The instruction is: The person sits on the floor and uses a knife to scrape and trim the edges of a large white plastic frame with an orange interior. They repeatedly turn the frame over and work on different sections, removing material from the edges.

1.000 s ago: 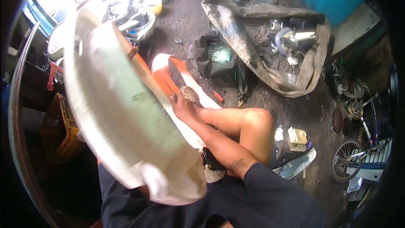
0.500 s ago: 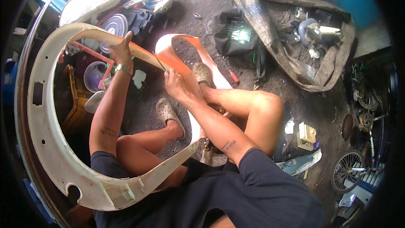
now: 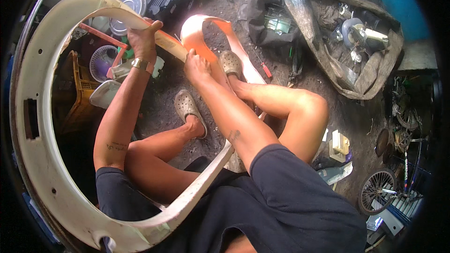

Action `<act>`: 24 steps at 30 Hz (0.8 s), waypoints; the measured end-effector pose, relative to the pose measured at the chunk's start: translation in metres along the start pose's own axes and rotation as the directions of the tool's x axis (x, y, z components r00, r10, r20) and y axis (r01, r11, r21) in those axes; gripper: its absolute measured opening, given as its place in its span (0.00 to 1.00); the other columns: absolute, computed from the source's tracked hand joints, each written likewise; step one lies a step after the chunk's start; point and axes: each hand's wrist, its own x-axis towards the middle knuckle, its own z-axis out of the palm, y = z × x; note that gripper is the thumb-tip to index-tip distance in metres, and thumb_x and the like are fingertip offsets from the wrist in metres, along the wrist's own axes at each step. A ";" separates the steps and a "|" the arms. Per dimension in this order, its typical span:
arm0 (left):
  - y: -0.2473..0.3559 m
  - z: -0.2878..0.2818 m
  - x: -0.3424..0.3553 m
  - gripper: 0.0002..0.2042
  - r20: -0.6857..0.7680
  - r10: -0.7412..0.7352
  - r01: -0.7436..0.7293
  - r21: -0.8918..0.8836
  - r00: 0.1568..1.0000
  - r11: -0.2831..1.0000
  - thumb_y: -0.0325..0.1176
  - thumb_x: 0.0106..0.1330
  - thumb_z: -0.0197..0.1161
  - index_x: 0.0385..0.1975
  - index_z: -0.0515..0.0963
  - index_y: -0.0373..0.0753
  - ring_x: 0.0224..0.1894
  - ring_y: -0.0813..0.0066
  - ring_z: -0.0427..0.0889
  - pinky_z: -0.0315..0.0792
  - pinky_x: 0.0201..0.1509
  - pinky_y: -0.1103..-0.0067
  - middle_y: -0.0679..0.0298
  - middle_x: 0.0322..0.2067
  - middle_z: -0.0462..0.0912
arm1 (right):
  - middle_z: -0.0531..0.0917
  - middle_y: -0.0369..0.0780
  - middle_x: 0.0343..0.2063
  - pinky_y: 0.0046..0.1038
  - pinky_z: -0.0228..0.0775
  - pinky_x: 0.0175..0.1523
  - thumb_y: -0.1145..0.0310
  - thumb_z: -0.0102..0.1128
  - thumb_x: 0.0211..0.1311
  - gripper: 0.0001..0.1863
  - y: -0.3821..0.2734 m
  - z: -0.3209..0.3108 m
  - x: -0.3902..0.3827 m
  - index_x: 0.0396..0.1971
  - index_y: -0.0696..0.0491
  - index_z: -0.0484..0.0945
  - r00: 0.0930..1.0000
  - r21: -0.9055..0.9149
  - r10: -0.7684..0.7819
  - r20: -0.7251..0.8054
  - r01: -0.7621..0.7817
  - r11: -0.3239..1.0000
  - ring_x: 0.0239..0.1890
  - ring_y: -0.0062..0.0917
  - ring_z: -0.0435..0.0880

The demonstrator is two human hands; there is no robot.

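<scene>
A large white curved plastic panel [image 3: 29, 70], with a rectangular cutout and small round holes, loops around my left side and across my lap. My left hand [image 3: 142, 40] is closed around its upper far stretch, thumb out to the right. Against the panel's edge, to the right, my right hand [image 3: 198, 68] is a fist; what its fingers hold is hidden. Just beyond it, an orange-tinted looped plastic piece [image 3: 193, 30] stretches past my right foot; whether it joins the panel I cannot tell.
A red-handled screwdriver [image 3: 266, 70] lies right of my foot. Beyond are a black bag [image 3: 262, 26] and a worn grey sack [image 3: 323, 61] with parts. A yellow crate [image 3: 80, 91] and a purple-white basket [image 3: 101, 63] sit left; a spoked wheel [image 3: 378, 190] is at right.
The panel's near end has swung lower and closer to my body. My right hand has moved slightly up and right; the thin dark tool seen at its fingers earlier no longer shows.
</scene>
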 end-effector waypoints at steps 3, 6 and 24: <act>-0.005 0.019 -0.025 0.21 0.004 0.047 -0.045 -0.256 0.999 0.966 0.20 0.43 0.74 0.36 0.71 0.40 0.34 0.74 0.80 0.74 0.41 0.75 0.67 0.31 0.78 | 0.83 0.60 0.45 0.52 0.74 0.55 0.72 0.46 0.68 0.16 0.023 0.020 0.019 0.53 0.58 0.71 0.997 0.068 0.056 0.057 -0.060 0.996 0.51 0.52 0.83; -0.024 -0.002 -0.025 0.23 -0.140 -0.030 0.013 -0.127 0.990 0.992 0.19 0.45 0.73 0.38 0.69 0.41 0.33 0.73 0.80 0.75 0.41 0.74 0.67 0.31 0.78 | 0.82 0.61 0.45 0.52 0.73 0.55 0.71 0.46 0.68 0.16 0.032 0.025 -0.003 0.52 0.59 0.69 0.993 0.073 0.055 0.103 -0.063 0.995 0.51 0.55 0.83; -0.014 -0.068 0.028 0.40 -0.439 0.251 -0.235 0.090 0.863 0.968 0.35 0.45 0.84 0.57 0.66 0.36 0.48 0.69 0.76 0.74 0.53 0.73 0.62 0.48 0.74 | 0.81 0.65 0.40 0.55 0.68 0.56 0.52 0.41 0.76 0.22 -0.021 -0.008 -0.036 0.50 0.58 0.70 0.986 0.286 -0.136 0.098 0.103 0.953 0.49 0.61 0.79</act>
